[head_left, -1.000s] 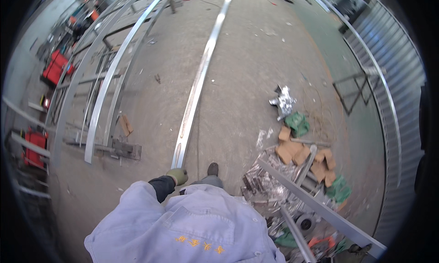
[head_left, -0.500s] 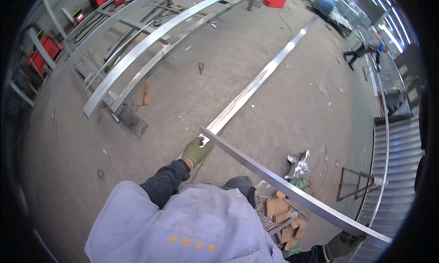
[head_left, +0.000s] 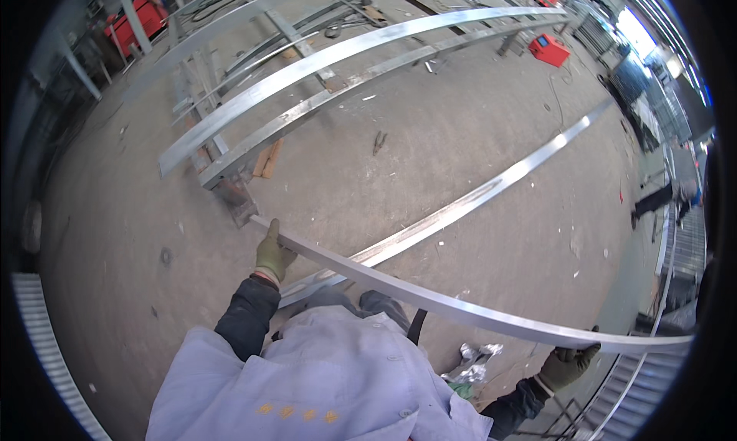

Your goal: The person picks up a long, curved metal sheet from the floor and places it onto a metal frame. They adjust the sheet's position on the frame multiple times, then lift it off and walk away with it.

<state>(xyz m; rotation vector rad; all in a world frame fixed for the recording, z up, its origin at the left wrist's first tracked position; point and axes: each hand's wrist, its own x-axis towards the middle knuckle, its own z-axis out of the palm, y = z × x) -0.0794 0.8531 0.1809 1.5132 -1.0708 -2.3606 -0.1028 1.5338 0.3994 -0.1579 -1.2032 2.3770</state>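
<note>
A long silver metal bar (head_left: 445,299) spans the view in front of my body, its left end near the rusty foot of a metal frame. My left hand (head_left: 274,253), in an olive-green glove, is closed around the bar close to that end, thumb on top. Farther along, my right hand (head_left: 568,366) in a darker glove grips the bar from below, fingers curled over its edge. The bar's far right end fades into the dark rim. Beneath it, a long shiny metal strip (head_left: 468,204) lies on the floor, running from near my feet toward the far right.
A low metal frame (head_left: 299,118) carrying a wide silver strip (head_left: 322,65) stands at the far left. Pliers (head_left: 379,142) lie on the floor. A red machine (head_left: 549,49) is at the back, crumpled foil (head_left: 472,362) near my right. Another person (head_left: 672,195) bends at the far right.
My left hand has moved left, carrying the bar's near end away from the floor strip toward the frame. The bar lies more crosswise, my right hand has come up, and the view has turned left.
</note>
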